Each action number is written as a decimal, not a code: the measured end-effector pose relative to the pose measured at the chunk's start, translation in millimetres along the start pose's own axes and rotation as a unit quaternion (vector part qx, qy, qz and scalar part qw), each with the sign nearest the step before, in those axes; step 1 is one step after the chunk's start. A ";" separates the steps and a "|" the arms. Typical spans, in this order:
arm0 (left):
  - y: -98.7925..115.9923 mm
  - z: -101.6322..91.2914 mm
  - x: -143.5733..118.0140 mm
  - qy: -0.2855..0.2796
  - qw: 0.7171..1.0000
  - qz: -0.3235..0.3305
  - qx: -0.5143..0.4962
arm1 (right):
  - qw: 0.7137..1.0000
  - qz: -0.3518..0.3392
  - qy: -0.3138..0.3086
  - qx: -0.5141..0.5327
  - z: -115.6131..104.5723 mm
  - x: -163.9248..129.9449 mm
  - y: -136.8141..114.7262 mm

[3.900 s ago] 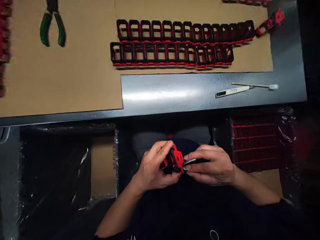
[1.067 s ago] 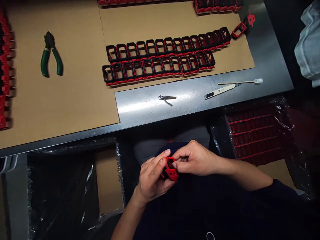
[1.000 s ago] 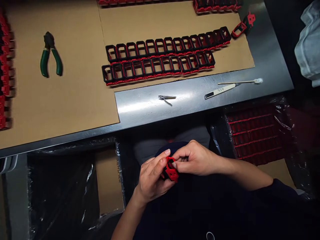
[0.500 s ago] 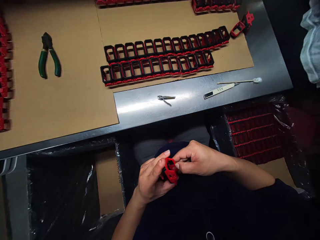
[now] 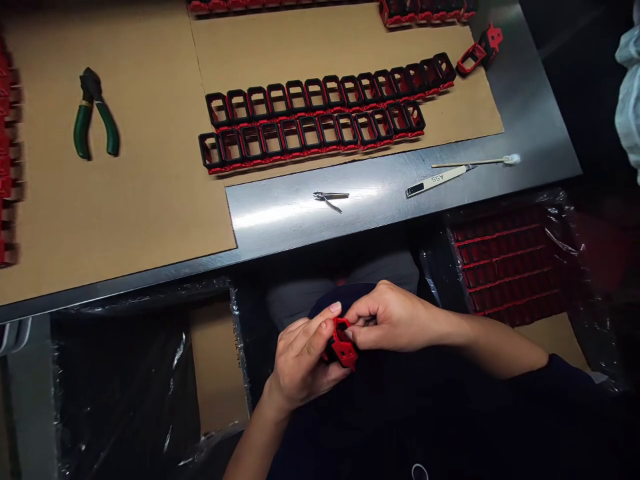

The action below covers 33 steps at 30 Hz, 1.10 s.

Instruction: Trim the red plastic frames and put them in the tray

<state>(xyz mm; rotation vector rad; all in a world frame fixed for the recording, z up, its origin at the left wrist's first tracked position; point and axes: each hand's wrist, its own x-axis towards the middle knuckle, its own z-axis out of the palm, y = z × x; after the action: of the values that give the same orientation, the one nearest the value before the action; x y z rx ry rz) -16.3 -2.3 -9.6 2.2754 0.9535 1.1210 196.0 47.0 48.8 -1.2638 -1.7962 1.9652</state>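
Close to my body, below the table edge, my left hand is closed around a small red and black plastic housing. Its open end faces up, and a red plate with small holes shows on its near side. My right hand is closed in a pinch at the right rim of that opening. Thumb and forefinger tips press against the rim or just inside it; whether they also hold something small is hidden. The rest of the housing lies behind my left fingers.
Two rows of similar housings stand on cardboard over a metal table. Green-handled cutters, small nippers, a white knife-like tool and a cotton swab lie there. Below right, a plastic-lined box holds more housings.
My right fingertips have shifted slightly left, further into the housing's opening. The housing has turned a little in my left hand. The table view has drifted slightly left.
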 end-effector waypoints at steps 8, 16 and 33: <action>-0.7 -0.3 -0.2 -0.011 1.000 -0.009 -0.016 | 0.998 -0.015 -0.050 0.036 -7.7 0.6 1.7; -0.4 -0.5 -1.2 -0.001 1.000 -0.016 -0.015 | 0.994 -0.022 -0.098 0.041 -15.7 -2.0 3.0; -0.7 1.5 -1.9 0.005 0.999 -0.030 -0.023 | 0.998 0.021 -0.057 0.031 -10.5 -4.2 0.4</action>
<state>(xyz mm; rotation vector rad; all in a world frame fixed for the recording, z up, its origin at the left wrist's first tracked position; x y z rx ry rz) -16.2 -3.4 -11.9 2.1930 0.9828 1.1180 205.9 51.7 51.4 -1.2010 -1.7576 2.1398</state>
